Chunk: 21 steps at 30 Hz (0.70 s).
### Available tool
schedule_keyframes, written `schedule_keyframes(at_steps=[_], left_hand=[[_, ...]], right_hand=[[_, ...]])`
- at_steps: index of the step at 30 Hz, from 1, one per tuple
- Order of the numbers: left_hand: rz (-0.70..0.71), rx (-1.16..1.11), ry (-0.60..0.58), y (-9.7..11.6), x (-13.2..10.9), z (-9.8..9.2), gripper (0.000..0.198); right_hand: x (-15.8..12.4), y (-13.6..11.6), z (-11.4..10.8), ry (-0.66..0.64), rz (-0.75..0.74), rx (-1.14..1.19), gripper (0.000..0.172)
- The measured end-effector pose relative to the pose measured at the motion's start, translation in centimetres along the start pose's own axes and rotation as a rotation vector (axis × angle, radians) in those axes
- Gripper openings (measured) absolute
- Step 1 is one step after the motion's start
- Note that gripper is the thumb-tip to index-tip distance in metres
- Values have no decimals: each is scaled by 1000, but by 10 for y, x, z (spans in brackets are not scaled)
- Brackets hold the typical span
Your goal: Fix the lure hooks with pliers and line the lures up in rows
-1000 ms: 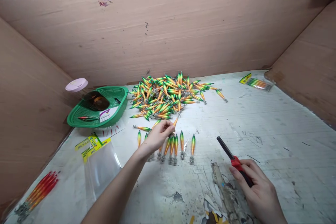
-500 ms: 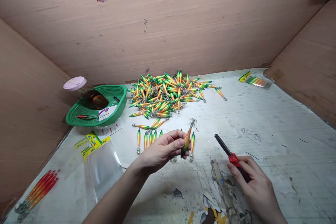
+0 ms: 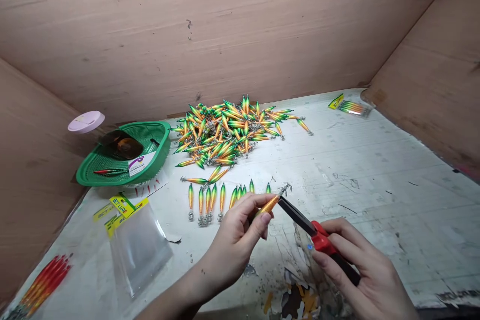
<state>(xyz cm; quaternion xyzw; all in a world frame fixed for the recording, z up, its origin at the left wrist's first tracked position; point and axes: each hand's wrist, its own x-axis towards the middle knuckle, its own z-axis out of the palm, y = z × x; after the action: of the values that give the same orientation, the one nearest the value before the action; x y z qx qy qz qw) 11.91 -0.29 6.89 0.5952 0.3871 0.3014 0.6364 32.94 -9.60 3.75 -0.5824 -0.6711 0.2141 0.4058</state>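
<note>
My left hand (image 3: 236, 240) pinches one orange-and-green fishing lure (image 3: 269, 204), hooks pointing up and right. My right hand (image 3: 365, 272) grips red-handled pliers (image 3: 317, 236), whose black jaws touch the lure near its hook end. Just beyond my hands, a row of several lures (image 3: 213, 200) lies side by side on the worn white table (image 3: 375, 170). A big heap of the same lures (image 3: 228, 132) sits further back against the wall.
A green basket (image 3: 159, 157) holding dark objects and a card stands at the left, with a pink lid (image 3: 86, 121) behind it. Clear bags with yellow labels (image 3: 135, 240) lie front left, red lures (image 3: 45, 280) at the corner. A packed bag (image 3: 348, 106) lies back right. Brown board walls enclose the table.
My left hand picked a lure from near the row and drew it toward me. My right hand brought the pliers left until the jaws met the lure.
</note>
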Motion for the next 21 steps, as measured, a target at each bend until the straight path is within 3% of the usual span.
schedule_keyframes(at_steps=[5,9,21], left_hand=[[187,310,81,-2,-4,1,29],[318,430,155,-6,-5,2,30],[305,419,167,-7,-10,6,30]], right_hand=[[3,-6,0,37,63,39,16],[3,-8,1,42,50,59,13],[11,-9,-8,-68,-57,-8,14]])
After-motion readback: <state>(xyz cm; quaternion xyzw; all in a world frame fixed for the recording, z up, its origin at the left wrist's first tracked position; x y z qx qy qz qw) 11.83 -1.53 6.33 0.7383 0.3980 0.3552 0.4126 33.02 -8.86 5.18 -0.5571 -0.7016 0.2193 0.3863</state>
